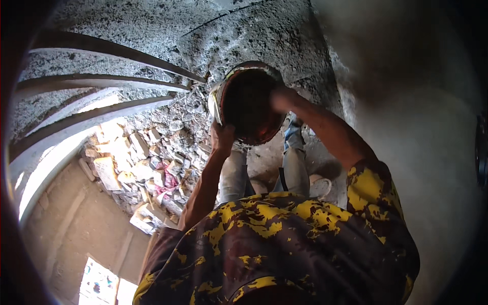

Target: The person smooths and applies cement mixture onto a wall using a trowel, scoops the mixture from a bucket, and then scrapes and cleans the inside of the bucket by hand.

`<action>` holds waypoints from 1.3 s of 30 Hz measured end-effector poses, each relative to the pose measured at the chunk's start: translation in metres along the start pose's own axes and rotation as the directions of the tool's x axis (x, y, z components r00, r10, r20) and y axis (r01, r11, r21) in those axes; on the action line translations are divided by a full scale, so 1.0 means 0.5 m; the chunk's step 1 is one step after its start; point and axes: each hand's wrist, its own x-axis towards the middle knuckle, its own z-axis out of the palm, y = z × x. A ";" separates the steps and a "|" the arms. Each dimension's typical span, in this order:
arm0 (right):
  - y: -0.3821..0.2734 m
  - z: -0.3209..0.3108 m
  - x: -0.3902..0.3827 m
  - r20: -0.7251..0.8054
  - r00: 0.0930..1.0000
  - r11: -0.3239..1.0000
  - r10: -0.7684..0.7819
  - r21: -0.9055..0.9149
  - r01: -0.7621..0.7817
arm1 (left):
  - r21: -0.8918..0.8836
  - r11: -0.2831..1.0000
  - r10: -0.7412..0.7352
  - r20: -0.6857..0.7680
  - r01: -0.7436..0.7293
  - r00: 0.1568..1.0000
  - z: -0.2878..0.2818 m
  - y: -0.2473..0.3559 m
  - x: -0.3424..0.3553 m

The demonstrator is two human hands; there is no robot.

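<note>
In front of my legs is a round, deep container (249,104), like a bucket or basin, with a dark reddish inside and a pale, scuffed outer side. Its mouth tilts up toward me. At its lower left rim, my left hand (222,137) is closed on the edge. My right hand (283,100) reaches over the right rim, its fingers smeared by motion against the dark opening. Whether it holds anything cannot be made out. What lies deep in the container is lost in shadow.
Broken bricks and stone rubble (145,157) lie to the left, with a crumpled reddish cloth or plastic (170,178) among them. Several long bars (101,81) stretch in from the upper left. A plain grey wall (412,168) stands on the right. Rough grey surface (254,35) lies beyond the container.
</note>
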 end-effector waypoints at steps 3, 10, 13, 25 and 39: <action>0.115 0.084 -0.034 0.266 0.962 0.653 -0.065 -0.717 0.243 | -0.196 0.979 0.054 0.002 -0.053 0.999 -0.064 0.008 -0.054; 0.331 0.302 -0.169 -0.288 0.896 0.418 0.336 -0.807 -0.417 | -0.126 0.992 0.068 0.327 -0.027 0.943 -0.154 -0.070 -0.094; 0.430 0.291 -0.144 0.063 0.962 0.739 0.265 -0.654 -0.161 | 0.091 0.985 0.089 0.450 -0.145 0.889 -0.202 -0.014 -0.116; 0.485 0.309 -0.423 -0.419 0.801 0.352 -0.428 -0.893 -0.280 | 0.495 0.500 0.200 0.732 -0.710 0.651 -0.117 -0.016 -0.199; 1.049 0.055 -0.707 -0.572 -0.758 0.669 -0.313 -0.699 0.251 | 0.665 0.680 -0.441 0.708 -0.310 0.552 0.227 -0.234 -0.414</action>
